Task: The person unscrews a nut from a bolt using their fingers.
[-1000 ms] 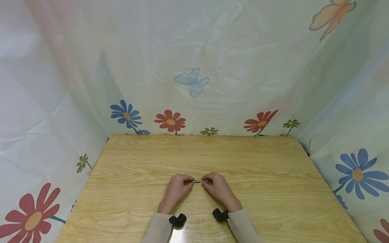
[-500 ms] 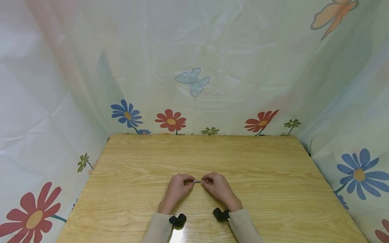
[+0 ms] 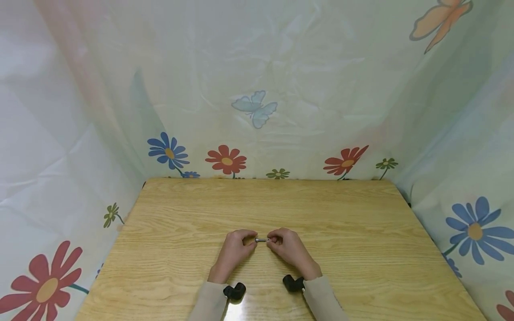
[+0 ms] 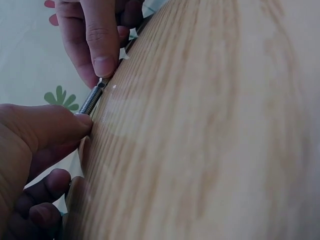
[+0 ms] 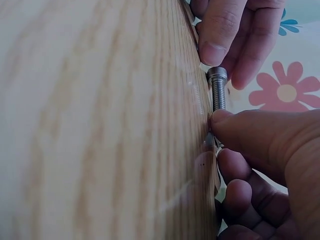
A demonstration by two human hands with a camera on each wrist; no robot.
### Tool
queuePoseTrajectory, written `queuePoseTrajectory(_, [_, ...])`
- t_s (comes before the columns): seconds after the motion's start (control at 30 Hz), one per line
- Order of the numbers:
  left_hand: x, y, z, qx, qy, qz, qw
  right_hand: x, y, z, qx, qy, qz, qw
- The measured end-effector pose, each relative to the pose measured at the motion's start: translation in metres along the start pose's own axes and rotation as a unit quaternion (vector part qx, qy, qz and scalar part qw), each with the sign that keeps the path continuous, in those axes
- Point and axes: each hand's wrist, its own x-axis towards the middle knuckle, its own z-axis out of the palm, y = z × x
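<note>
A silver socket-head bolt (image 3: 261,240) lies crosswise between the two hands, low over the wooden table (image 3: 257,203). Its knurled head (image 5: 217,72) points to my left hand (image 3: 233,248), and its threaded shank (image 4: 91,101) runs toward my right hand (image 3: 292,250). Thumb and index finger of the left hand stand slightly apart around the bolt head, which shows in the gap between them. On the other side, the right thumb and index finger pinch a small metal nut (image 3: 268,240) at the bolt's threaded end. The fingers partly cover the nut.
Black wrist cameras sit on the left cuff (image 3: 235,291) and the right cuff (image 3: 292,283). A pale curtain (image 3: 257,53) with flowers and butterflies hangs behind the table and along both sides.
The left fingertips, which pinched the bolt head earlier, have spread apart and the head now shows between them. The right hand keeps its pinch in nearly the same place.
</note>
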Motion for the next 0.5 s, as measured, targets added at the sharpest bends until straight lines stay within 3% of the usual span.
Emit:
queuePoseTrajectory(0.23, [-0.0005,0.0000,-0.0021,-0.002,-0.007,0.004,1.0000,0.0017,0.0008,-0.0016,0.004,-0.007,0.014,0.9999])
queuePoseTrajectory(0.5, [-0.0006,-0.0015,-0.0058,0.005,-0.024,0.005,0.9997,-0.0002,0.0021,-0.0064,0.015,-0.024,0.002,0.9996])
